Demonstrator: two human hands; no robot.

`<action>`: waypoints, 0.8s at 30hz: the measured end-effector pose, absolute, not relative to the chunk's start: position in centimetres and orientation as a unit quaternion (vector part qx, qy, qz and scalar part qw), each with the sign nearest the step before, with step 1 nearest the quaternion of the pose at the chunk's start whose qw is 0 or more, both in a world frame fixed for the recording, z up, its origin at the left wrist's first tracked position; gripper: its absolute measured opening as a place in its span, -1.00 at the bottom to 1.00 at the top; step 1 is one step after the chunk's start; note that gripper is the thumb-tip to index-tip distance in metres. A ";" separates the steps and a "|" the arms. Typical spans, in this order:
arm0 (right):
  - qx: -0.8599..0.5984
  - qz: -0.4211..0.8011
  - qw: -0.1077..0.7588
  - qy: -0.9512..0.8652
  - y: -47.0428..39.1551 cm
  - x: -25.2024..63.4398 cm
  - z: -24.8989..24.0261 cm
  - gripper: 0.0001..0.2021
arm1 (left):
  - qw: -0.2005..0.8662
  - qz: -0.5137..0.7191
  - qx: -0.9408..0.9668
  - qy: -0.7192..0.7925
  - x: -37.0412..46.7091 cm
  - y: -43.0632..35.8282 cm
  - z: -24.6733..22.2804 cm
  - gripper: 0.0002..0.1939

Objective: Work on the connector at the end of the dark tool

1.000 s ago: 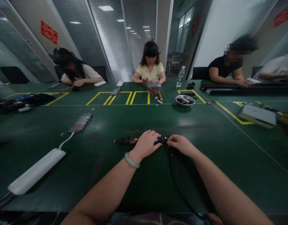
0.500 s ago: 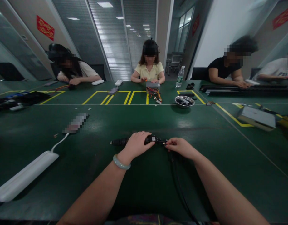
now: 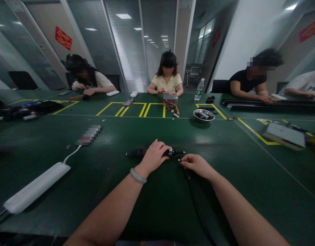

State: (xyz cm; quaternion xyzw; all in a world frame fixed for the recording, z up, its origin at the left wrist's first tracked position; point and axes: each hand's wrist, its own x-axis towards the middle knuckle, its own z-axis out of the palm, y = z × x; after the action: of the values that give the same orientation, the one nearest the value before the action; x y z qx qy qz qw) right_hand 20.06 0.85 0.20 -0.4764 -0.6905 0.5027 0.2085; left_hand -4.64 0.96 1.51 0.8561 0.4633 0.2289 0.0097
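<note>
A black cylindrical tool [image 3: 137, 153] lies across the green table, its narrow tip to the left and a small white label near its right end. Over its middle, my left hand [image 3: 154, 154] is closed, hiding part of the body. My right hand [image 3: 197, 164] pinches a small metal-tipped cable end [image 3: 179, 160] between thumb and fingertips, just right of and below the tool's right end. A small gap shows between the two. From below my right hand a black cable [image 3: 195, 198] runs toward the table's near edge.
At left, a white power strip [image 3: 37, 188] has a white cord leading to a phone [image 3: 89, 135]. A metal bowl [image 3: 204, 115] of dark parts and a water bottle [image 3: 199, 89] stand ahead. A grey box [image 3: 285, 135] lies at right. Several people work along the far side.
My right hand's cable end has moved slightly down and away from the tool's right end. My left hand stays on the tool. The whole view has shifted a little.
</note>
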 end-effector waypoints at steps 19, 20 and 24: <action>-0.504 0.435 0.204 -0.718 1.0 20.3 0.3 -0.76 | 0.004 0.233 0.863 0.449 -1.5 -1.9 2.5 -0.67; -0.503 0.435 0.201 -0.719 1.0 20.3 0.3 -0.76 | 0.003 0.232 0.867 0.441 -1.3 -1.9 2.3 -0.67; -0.499 0.433 0.195 -0.725 0.8 20.1 0.4 -0.76 | 0.008 0.230 0.869 0.438 -1.1 -1.6 1.7 -0.63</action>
State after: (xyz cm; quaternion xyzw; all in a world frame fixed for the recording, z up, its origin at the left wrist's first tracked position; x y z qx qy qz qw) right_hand 20.12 0.78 0.41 -0.4993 -0.7250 0.4327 0.1947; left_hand -1.09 -1.59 1.66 0.8690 0.4378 0.2304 0.0080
